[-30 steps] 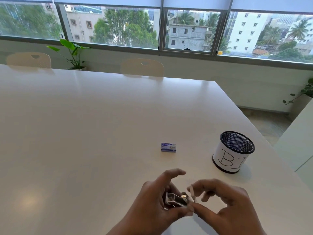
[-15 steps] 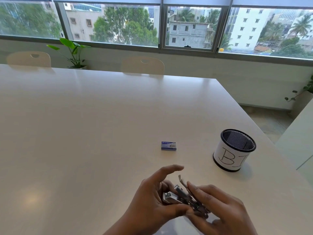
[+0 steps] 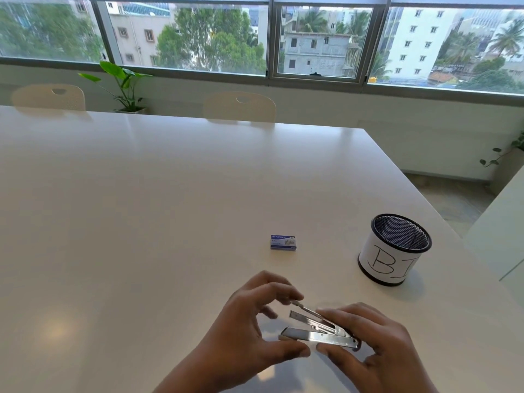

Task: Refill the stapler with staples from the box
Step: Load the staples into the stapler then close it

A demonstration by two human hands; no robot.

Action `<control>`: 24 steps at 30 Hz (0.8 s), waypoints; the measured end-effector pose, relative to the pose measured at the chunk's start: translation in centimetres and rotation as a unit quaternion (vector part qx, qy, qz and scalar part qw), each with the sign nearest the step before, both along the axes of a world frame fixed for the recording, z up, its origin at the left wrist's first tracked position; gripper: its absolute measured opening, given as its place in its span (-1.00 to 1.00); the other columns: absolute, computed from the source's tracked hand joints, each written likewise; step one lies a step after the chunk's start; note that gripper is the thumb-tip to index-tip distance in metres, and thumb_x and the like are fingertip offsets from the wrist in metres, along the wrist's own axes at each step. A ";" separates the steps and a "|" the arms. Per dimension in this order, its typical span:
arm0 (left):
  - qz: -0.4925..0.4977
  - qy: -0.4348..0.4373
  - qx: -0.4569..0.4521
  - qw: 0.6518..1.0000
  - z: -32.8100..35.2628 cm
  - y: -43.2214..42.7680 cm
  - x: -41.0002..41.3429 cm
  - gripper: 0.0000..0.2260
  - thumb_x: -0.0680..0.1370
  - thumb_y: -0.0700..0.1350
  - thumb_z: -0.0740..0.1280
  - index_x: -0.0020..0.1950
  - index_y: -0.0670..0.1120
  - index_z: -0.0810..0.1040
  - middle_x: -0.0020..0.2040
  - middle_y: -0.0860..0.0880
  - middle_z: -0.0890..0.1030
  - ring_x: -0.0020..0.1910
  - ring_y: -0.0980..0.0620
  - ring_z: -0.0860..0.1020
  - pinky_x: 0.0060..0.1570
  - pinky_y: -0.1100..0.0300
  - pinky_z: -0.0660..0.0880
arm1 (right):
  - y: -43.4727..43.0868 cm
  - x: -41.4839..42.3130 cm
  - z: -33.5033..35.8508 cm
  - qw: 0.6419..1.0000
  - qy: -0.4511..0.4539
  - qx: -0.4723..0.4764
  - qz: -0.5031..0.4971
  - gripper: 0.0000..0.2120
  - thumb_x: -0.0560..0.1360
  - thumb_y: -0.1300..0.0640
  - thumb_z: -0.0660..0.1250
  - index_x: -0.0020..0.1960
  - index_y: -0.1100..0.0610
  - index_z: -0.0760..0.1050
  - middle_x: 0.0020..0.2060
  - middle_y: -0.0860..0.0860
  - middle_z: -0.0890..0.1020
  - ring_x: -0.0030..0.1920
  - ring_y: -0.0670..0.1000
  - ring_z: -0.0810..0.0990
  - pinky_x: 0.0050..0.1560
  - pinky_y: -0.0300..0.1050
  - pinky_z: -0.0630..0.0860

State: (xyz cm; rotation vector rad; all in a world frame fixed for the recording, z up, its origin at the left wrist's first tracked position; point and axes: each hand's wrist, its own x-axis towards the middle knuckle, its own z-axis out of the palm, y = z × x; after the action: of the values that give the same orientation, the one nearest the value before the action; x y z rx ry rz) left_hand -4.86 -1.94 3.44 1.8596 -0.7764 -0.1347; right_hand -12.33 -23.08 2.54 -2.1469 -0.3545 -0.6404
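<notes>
A small silver stapler is held just above the white table, near its front edge. Its top arm is swung up, so the staple channel lies exposed. My left hand pinches the stapler's left end between thumb and fingers, with the fingertips on the raised arm. My right hand grips the hinge end from the right. The small blue staple box lies shut on the table, a hand's length beyond the stapler, untouched.
A black mesh pen cup with a white paper label stands to the right, near the table's right edge. Two pale chairs stand at the far side, and a potted plant is under the windows.
The stapler has gone from folded in my hands to opened out flat and long. My right hand has slid to its hinge end while my left fingers lifted the top arm.
</notes>
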 end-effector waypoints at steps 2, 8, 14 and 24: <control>-0.006 -0.013 -0.001 1.000 0.0 0.1 0.1 -0.57 0.30 0.02 0.64 0.12 0.17 0.64 0.07 0.16 0.61 0.11 0.04 0.60 -0.01 0.29 0.55 | -0.1 0.1 -0.3 1.000 0.004 0.006 0.002 -0.72 0.37 -0.08 0.49 0.06 -0.05 0.68 -0.12 -0.21 0.67 -0.19 -0.11 0.64 -0.40 -0.27 0.52; 0.011 -0.049 -0.002 0.999 0.2 0.3 0.1 -0.66 0.30 0.01 0.64 0.04 0.11 0.69 -0.09 0.20 0.64 -0.08 0.15 0.60 -0.08 0.42 0.46 | -0.1 0.5 -0.6 0.999 0.013 0.021 0.023 -0.75 0.41 -0.13 0.45 0.05 -0.08 0.65 -0.17 -0.23 0.65 -0.28 -0.16 0.57 -0.41 -0.37 0.46; 0.010 -0.047 -0.006 0.999 0.2 0.4 0.1 -0.65 0.29 0.09 0.64 0.02 0.10 0.70 -0.15 0.22 0.64 -0.14 0.10 0.60 -0.11 0.39 0.47 | -0.3 0.4 -0.6 0.999 0.027 0.009 0.030 -0.75 0.43 -0.14 0.43 0.07 -0.09 0.65 -0.15 -0.26 0.66 -0.25 -0.15 0.59 -0.40 -0.36 0.48; 0.023 -0.056 -0.022 0.998 0.1 0.1 -0.2 -0.73 0.30 0.07 0.64 -0.07 0.05 0.73 -0.22 0.19 0.66 -0.21 0.13 0.62 -0.15 0.42 0.47 | -0.5 0.5 -0.6 0.999 0.047 -0.008 0.023 -0.81 0.38 0.00 0.46 -0.04 0.04 0.70 -0.21 -0.30 0.63 -0.25 -0.20 0.60 -0.24 -0.43 0.49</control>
State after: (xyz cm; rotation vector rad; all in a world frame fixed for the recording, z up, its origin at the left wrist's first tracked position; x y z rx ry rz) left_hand -5.06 -1.87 3.57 1.8544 -0.8073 0.0163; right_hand -11.88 -23.57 1.98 -2.1700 -0.3577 -0.5094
